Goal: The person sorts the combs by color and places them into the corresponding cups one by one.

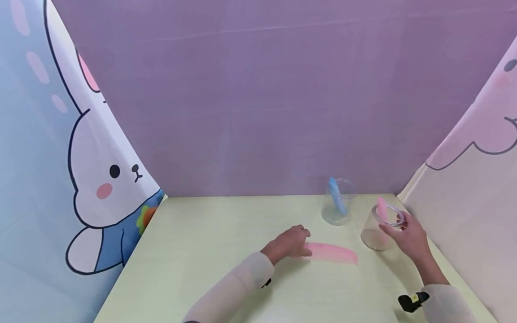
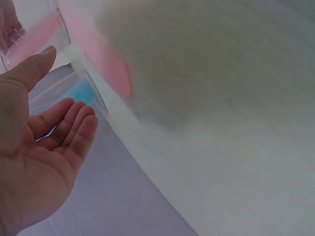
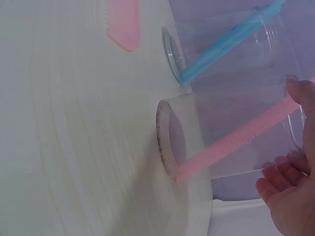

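Observation:
On the table lies a pink comb (image 1: 333,253), flat and lengthwise left to right. My left hand (image 1: 290,243) is at its left end, thumb and fingers apart; the left wrist view shows the palm (image 2: 44,177) with loosely bent fingers and nothing held between them. My right hand (image 1: 409,237) grips the rim of a clear cup (image 1: 373,233), its thumb on one side and fingers on the other. Inside that cup a second pink comb (image 3: 236,140) leans at a slant. Whether the cup's base fully touches the table is hard to tell.
Behind and left of the gripped cup stands another clear cup (image 1: 333,217) with a blue comb (image 1: 337,196) leaning in it. A purple backdrop (image 1: 258,98) rises at the table's (image 1: 202,242) back edge. Printed cloths hang at the left (image 1: 97,179) and right (image 1: 476,202).

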`<action>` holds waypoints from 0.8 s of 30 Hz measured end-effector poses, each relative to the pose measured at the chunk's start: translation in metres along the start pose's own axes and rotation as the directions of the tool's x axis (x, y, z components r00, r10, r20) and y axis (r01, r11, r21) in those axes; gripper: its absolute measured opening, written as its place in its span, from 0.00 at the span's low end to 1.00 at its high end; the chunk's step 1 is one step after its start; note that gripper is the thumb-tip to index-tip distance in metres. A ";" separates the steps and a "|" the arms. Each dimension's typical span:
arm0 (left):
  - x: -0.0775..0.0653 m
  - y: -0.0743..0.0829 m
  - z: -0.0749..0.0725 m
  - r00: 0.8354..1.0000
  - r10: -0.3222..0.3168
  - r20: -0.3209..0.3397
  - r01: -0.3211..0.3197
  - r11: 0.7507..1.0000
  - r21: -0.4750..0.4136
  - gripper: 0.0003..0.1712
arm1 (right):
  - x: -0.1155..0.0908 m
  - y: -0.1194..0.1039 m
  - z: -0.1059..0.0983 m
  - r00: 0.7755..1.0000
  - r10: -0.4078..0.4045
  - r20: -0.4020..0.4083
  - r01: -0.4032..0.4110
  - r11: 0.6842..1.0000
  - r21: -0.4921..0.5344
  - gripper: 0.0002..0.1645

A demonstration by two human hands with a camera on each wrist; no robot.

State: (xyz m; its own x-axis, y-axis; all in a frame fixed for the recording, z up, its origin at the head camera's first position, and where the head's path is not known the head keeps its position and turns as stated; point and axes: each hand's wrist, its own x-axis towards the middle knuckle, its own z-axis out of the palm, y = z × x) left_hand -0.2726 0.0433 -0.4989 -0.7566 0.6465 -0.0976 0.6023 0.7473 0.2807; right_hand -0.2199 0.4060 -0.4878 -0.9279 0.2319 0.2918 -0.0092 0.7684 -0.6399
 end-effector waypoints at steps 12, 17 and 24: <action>-0.002 0.001 0.021 1.000 0.017 0.025 -0.021 0.984 0.174 0.25 | 0.000 0.000 0.000 1.000 -0.001 0.009 0.001 1.000 -0.003 0.44; -0.002 0.002 0.024 1.000 -0.001 0.025 -0.004 0.979 0.204 0.23 | 0.000 -0.002 0.000 1.000 -0.001 0.008 0.001 1.000 -0.006 0.45; -0.003 0.003 0.025 0.999 -0.053 -0.001 0.051 0.971 0.233 0.22 | -0.001 -0.002 0.000 1.000 0.007 0.014 -0.007 1.000 -0.004 0.45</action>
State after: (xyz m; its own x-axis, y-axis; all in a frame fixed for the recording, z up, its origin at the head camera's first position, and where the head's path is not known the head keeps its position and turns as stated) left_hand -0.2618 0.0476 -0.5220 -0.7875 0.6061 -0.1118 0.6053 0.7947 0.0451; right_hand -0.2192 0.4047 -0.4866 -0.9333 0.2286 0.2771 -0.0012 0.7695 -0.6387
